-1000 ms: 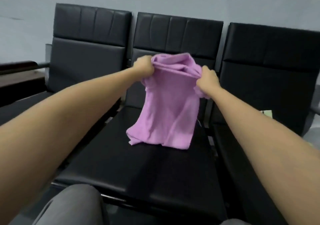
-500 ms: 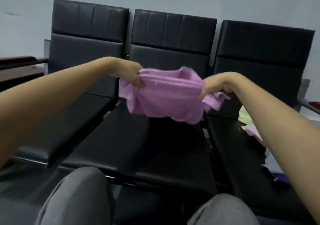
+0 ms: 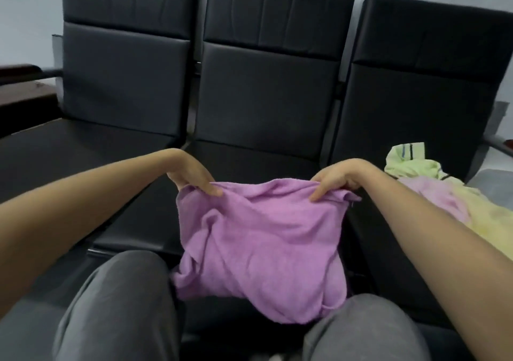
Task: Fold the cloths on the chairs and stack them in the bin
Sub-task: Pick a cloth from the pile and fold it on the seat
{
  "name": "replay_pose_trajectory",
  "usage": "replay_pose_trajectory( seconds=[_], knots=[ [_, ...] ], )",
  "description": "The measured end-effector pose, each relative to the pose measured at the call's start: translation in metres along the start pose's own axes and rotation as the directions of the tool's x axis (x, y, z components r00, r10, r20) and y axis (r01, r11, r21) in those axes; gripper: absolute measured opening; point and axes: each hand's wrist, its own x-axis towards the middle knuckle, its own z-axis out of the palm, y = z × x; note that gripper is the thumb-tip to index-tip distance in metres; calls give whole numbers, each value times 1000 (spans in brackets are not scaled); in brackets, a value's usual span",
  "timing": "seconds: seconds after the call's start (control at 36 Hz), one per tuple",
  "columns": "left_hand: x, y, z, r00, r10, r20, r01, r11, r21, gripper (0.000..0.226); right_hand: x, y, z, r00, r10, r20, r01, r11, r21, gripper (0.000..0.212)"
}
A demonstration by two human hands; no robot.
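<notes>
purple cloth [image 3: 261,244] lower, past seat [image 3: 150,216] edge

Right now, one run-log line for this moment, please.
left grip: pinches cloth | right grip: pinches cloth | cloth: hanging, crumpled | pile: on right chair

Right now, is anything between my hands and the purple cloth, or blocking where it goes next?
No: left hand and right hand both pinch the purple cloth at its top edge. The bin is out of view.

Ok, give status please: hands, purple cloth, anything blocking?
Left hand and right hand each pinch the top edge. Purple cloth hangs crumpled, not yet folded. Nothing blocks; other cloths lie on right chair.
</notes>
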Motion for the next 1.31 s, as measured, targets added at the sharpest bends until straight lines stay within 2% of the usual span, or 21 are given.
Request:
replay_pose_trajectory(
  seconds=[0.03, 0.11, 0.22, 0.25, 0.31, 0.39, 0.42, 0.47, 0.56, 0.64, 0.69, 0.78, 0.83, 0.86, 0.94, 1.03, 1.06, 1.11, 1.17, 1.25, 1.31],
  knots=[
    [6, -5, -1, 1000, 8, -23, -9, 999, -45, 65, 6, 4, 3, 999, -15, -49, 16, 1000, 19, 29],
    [27, -16, 3, 985, 11, -174, -29, 995, -96, 40, 28, 13, 15, 979, -72, -192, 81, 996, 43, 24],
    [49, -20, 23, 929, 89, -358, -148, 979, -141, 30, 62, 17, 48, 933, -189, -308, 236, 964, 123, 14],
    [55, -20, 28, 896, 110, -431, -179, 976, -123, 26, 69, 17, 57, 920, -201, -337, 259, 956, 135, 13],
    [73, -22, 38, 777, 124, -616, -171, 985, -18, 21, 87, 19, 73, 887, -193, -419, 278, 949, 152, 29],
    [95, -14, 51, 564, 82, -822, 46, 990, 131, 31, 104, 16, 88, 830, -126, -544, 259, 950, 176, 39],
    [99, -10, 51, 525, 89, -846, 109, 979, 171, 34, 104, 13, 90, 822, -121, -556, 236, 962, 139, 37],
    [104, -3, 48, 488, 149, -860, 123, 964, 236, 35, 107, 11, 89, 825, -124, -551, 198, 977, 76, 43],
    [111, -5, 38, 516, 204, -832, 51, 962, 268, 34, 113, 12, 81, 830, -94, -549, 187, 976, 115, 49],
    [118, -11, 33, 567, 243, -787, 26, 950, 312, 28, 111, 14, 72, 826, -97, -556, 186, 977, 106, 34],
    [119, -12, 30, 526, 272, -806, -3, 948, 318, 26, 113, 19, 68, 782, -134, -609, 216, 974, 63, 25],
    [114, -13, 23, 422, 325, -846, 74, 918, 390, 27, 114, 28, 61, 670, -75, -738, 184, 981, 67, 16],
    [111, -16, 17, 437, 365, -822, 122, 881, 456, 32, 112, 31, 55, 612, -12, -790, 152, 983, 102, 12],
    [111, -17, 14, 466, 371, -803, 128, 870, 476, 34, 114, 34, 51, 619, 13, -785, 138, 983, 125, 10],
    [105, -19, 6, 556, 354, -752, 93, 873, 479, 27, 117, 39, 47, 712, 54, -700, 89, 982, 167, 8],
    [101, -26, 2, 602, 395, -694, -29, 879, 475, 29, 116, 44, 46, 704, 90, -704, 94, 971, 219, 9],
    [100, -29, 4, 596, 413, -689, -59, 878, 475, 31, 115, 46, 44, 715, 88, -694, 87, 973, 213, 9],
    [100, -37, 6, 553, 435, -710, -94, 880, 466, 32, 108, 47, 39, 790, 89, -606, 39, 980, 195, 17],
    [103, -44, 7, 508, 442, -739, -112, 885, 452, 24, 100, 46, 36, 852, 128, -508, -41, 983, 178, 21],
    [102, -46, 9, 452, 449, -771, -132, 888, 440, 12, 94, 47, 34, 845, 210, -492, -158, 977, 144, 19],
    [102, -44, 8, 412, 436, -800, -136, 898, 419, 8, 92, 47, 38, 823, 223, -523, -178, 975, 136, 17]
  ],
)
